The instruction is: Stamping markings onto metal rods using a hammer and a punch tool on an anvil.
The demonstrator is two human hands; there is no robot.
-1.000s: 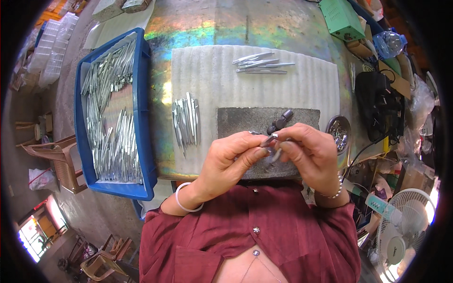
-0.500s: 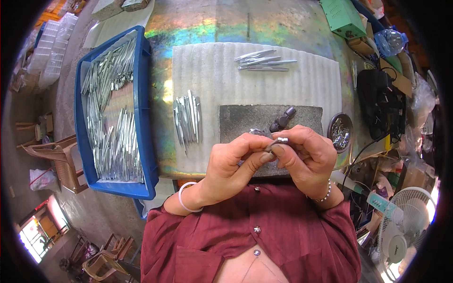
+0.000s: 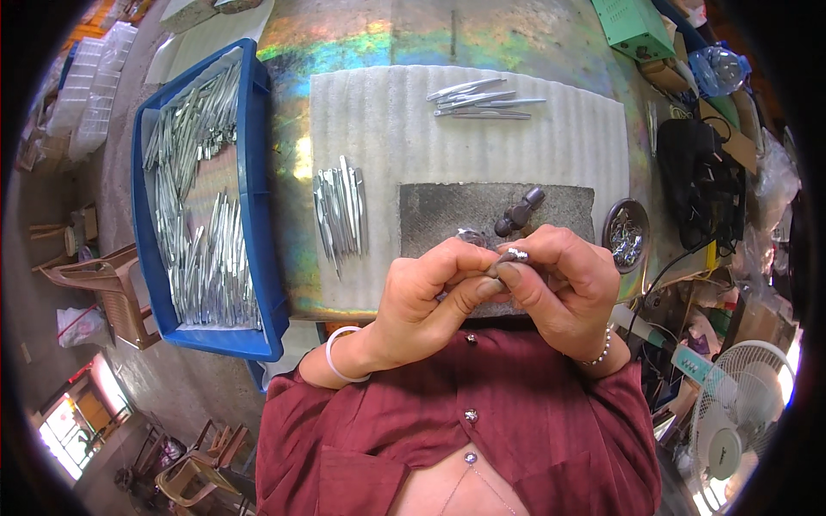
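My left hand (image 3: 430, 288) and my right hand (image 3: 561, 279) meet in front of my chest. Both are closed, thumbs and fingertips pinching one small metal piece (image 3: 517, 254) whose shiny ridged end shows; the rest is hidden by my fingers. Just beyond the left fingertips shows a bit of dark, shiny metal (image 3: 471, 236), too covered to name. A dark ball-headed hammer (image 3: 520, 213) rests past the right fingers on a dark speckled slab (image 3: 447, 206). To the right, a round dark dish (image 3: 609, 230) contains small shiny metal pieces.
White foam sheeting (image 3: 379, 112) covers the table. Slim silver metal strips (image 3: 342, 211) lie left, with another few strips (image 3: 482, 101) at the back. A blue tray (image 3: 258, 172) full of similar strips stands left. At right are a black bag (image 3: 693, 181), a green box (image 3: 632, 27) and a fan (image 3: 731, 421).
Both hands keep their pinch on the small metal piece, with hardly any shift of the fingers. The whole view has tilted slightly, so the table items appear a little higher.
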